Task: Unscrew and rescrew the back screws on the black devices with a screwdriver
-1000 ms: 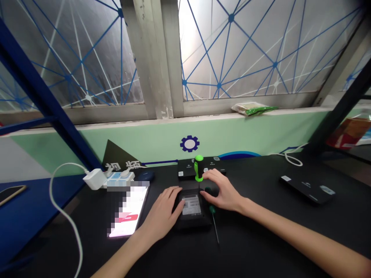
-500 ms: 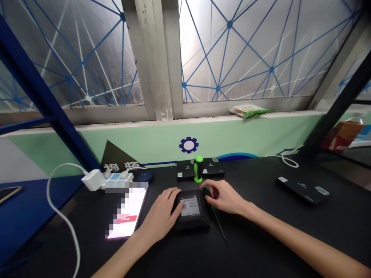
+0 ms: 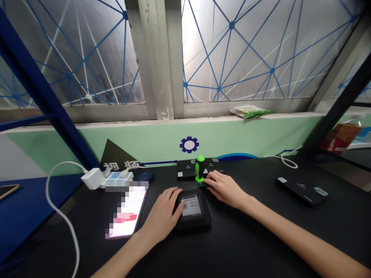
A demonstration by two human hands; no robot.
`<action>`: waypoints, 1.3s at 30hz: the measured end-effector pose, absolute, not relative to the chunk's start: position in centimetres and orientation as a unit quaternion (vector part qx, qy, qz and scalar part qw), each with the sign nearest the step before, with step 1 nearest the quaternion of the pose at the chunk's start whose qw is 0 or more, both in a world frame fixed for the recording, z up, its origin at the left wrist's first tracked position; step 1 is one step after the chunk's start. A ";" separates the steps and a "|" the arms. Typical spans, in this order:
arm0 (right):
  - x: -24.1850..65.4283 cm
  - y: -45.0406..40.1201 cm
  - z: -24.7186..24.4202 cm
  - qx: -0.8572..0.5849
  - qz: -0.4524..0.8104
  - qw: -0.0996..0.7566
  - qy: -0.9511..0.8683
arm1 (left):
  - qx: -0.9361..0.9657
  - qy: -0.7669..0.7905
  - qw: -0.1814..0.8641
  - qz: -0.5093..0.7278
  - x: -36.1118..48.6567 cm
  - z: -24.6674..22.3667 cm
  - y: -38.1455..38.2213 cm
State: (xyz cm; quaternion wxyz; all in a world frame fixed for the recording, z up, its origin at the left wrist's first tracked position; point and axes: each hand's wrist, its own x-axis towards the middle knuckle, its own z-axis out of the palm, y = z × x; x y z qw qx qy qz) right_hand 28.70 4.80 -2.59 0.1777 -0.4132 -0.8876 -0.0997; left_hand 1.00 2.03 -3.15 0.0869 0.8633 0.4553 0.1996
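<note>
A black hard drive case (image 3: 193, 222) with a pale-labelled drive (image 3: 191, 205) in it lies flat on the table. My left hand (image 3: 164, 208) is closed over its left side, thumb on top by the label. At the case's far edge a screwdriver with a bright green and black handle (image 3: 199, 169) stands upright, its tip at the rim. Just right of its shaft, my right hand (image 3: 223, 188) closes its fingertips over a second, dark green screwdriver (image 3: 201, 184). Only a bit of that handle shows; the rest is hidden under the fingers.
Two flat black boxes (image 3: 185, 172) lie behind the upright screwdriver, and a similar box (image 3: 303, 190) lies to the right. On the left are a lit phone (image 3: 130, 216), a dark mouse (image 3: 145, 176), a power strip (image 3: 118, 179) and a white cable (image 3: 62, 214).
My right hand has moved away from me, carrying the dark green screwdriver from beside the case to behind the upright one. My left hand stays on the case.
</note>
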 end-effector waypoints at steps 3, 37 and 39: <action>28.6 5.0 -3.1 -0.426 -0.095 0.183 -0.881 | 0.862 0.458 0.084 0.199 1.0 -3.3 2.1; 25.2 3.2 -4.2 -0.446 0.244 0.504 -0.698 | 0.858 0.467 0.102 0.191 1.5 -3.0 1.9; 25.2 3.2 -4.1 -0.443 0.240 0.504 -0.702 | 0.858 0.469 0.101 0.185 1.4 -3.1 2.0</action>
